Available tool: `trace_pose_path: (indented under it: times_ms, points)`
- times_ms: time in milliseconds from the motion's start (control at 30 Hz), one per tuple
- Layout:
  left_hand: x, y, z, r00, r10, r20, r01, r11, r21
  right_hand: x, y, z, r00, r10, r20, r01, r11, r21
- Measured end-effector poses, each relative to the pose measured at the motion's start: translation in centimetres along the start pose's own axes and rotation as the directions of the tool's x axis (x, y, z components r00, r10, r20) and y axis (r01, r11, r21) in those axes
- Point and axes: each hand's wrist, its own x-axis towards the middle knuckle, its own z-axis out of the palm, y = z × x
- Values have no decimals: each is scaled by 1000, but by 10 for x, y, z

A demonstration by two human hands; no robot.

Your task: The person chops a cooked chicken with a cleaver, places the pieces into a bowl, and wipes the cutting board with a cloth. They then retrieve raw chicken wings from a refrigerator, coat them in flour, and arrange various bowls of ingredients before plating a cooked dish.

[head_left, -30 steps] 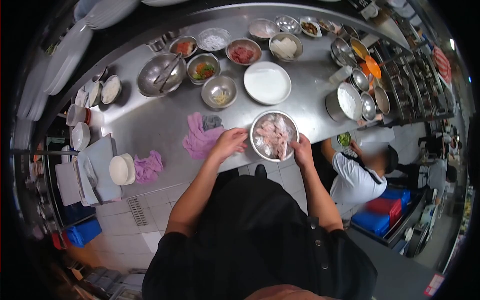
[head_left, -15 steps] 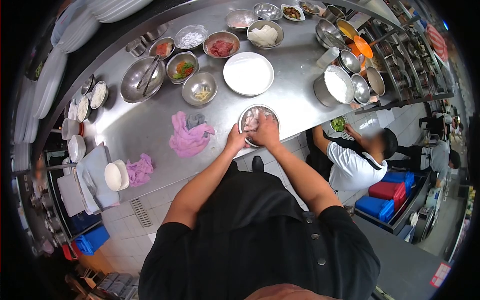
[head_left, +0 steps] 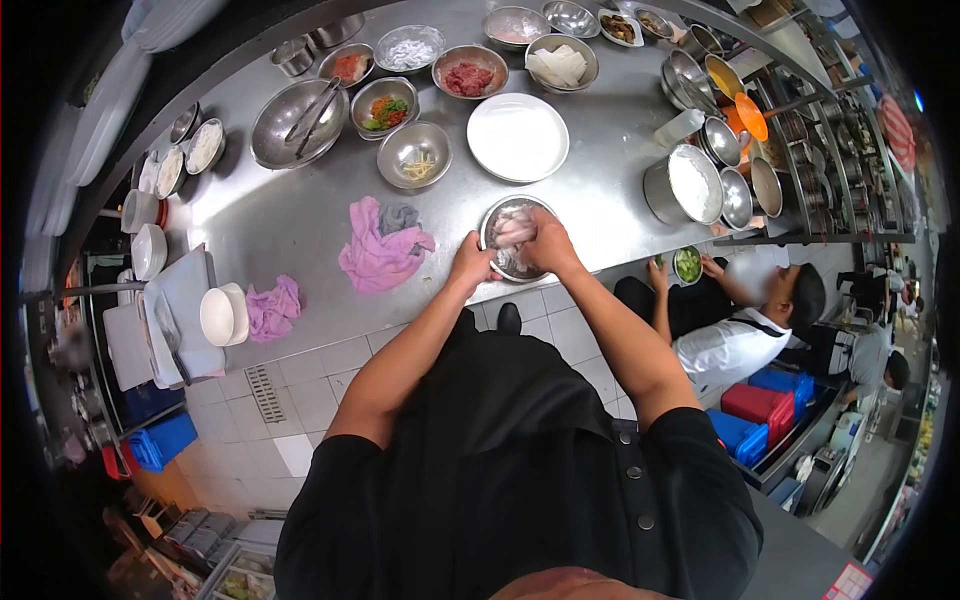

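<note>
The left hand (head_left: 472,263) gripped the steel mixing bowl (head_left: 484,228) at its eight o'clock side, the fingers bent around the rim. The right hand (head_left: 550,243) came in from four o'clock, its fingers down among the raw pale meat (head_left: 512,229) inside; I could not tell how tightly they closed on it. The bowl was at the near edge of the stainless desk (head_left: 310,240).

Taking that bowl as the clock's centre, a crumpled lilac cloth (head_left: 378,255) lay at nine o'clock, touching a grey cloth (head_left: 400,217). A round white plate (head_left: 518,138) sat close by at twelve. At ten stood a bowl of pale julienne strips (head_left: 388,165). Between two and three stood a deep pot of white powder (head_left: 664,197).

Farther off, a large bowl with tongs (head_left: 268,140) rested at ten, and a bowl of red meat (head_left: 438,78) stood between eleven and twelve. Well apart, between three and four, a co-worker (head_left: 735,350) sat with a bowl of green pieces (head_left: 687,281).
</note>
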Motion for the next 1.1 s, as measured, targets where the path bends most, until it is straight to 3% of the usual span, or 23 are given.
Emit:
trace_pose_path:
  times_ms: [67,100,200,367,433,567,633,733,833,900,967,1033,1067,1100]
  points:
    - [1,2,-1,999,-31,14,32,999,-27,3,21,1,980,-158,120,157,987,21]
    - [1,2,0,999,-31,12,31,999,-33,2,20,1,979,-162,123,161,987,18]
    - [1,2,2,998,2,55,-4,1000,26,-3,10,11,973,60,221,-6,971,-237]
    - [-12,24,-3,999,1,32,-4,996,85,28,3,-4,947,51,319,-13,993,-121]
    - [-11,25,-6,992,4,126,-23,988,150,25,-18,-5,906,-19,423,96,982,-160]
    - [-9,24,-4,993,32,111,-36,999,33,26,-43,9,910,140,390,-3,944,-331]
    - [-1,10,-8,997,25,76,-28,999,42,31,-27,25,910,105,400,50,932,-359]
    - [0,2,-15,996,-84,30,84,996,-17,34,-26,21,914,77,397,54,950,-309]
    - [-1,6,-19,997,-71,21,71,997,1,29,-39,-9,922,155,354,-93,978,-185]
    - [-4,8,-17,997,-61,42,63,997,-40,20,-36,-12,994,19,107,-2,987,-161]
    - [-3,9,-17,997,-53,53,57,996,-67,9,-34,-10,994,-29,106,45,987,-157]
    - [-2,9,-17,996,-47,73,56,990,-128,3,-29,-5,943,-271,195,298,946,-126]
    - [-2,10,-20,995,-43,88,54,991,-121,2,-24,-6,923,-204,327,264,953,-151]
    - [0,8,-23,994,-40,102,51,992,-112,6,-29,-15,923,-203,327,263,953,-152]
